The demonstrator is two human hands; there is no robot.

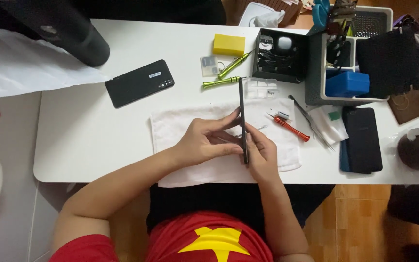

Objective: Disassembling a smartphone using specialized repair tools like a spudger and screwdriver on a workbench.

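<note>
A black phone [242, 116] stands on its long edge, seen edge-on, over a white cloth [180, 127] on the white table [83, 140]. My left hand [205, 140] grips its left face with fingers and thumb. Against its right side, near the lower end, my right hand [263, 153] pinches it. A thin metal pin [262, 127] pokes out by my right fingers.
A black back cover [139, 83] lies left of centre. Two green-handled screwdrivers [224, 77], a red screwdriver [291, 127], tweezers [311, 122], a yellow block [229, 44], a black parts tray [280, 55], a grey organiser [316, 82] and a dark phone [362, 139] fill the right side.
</note>
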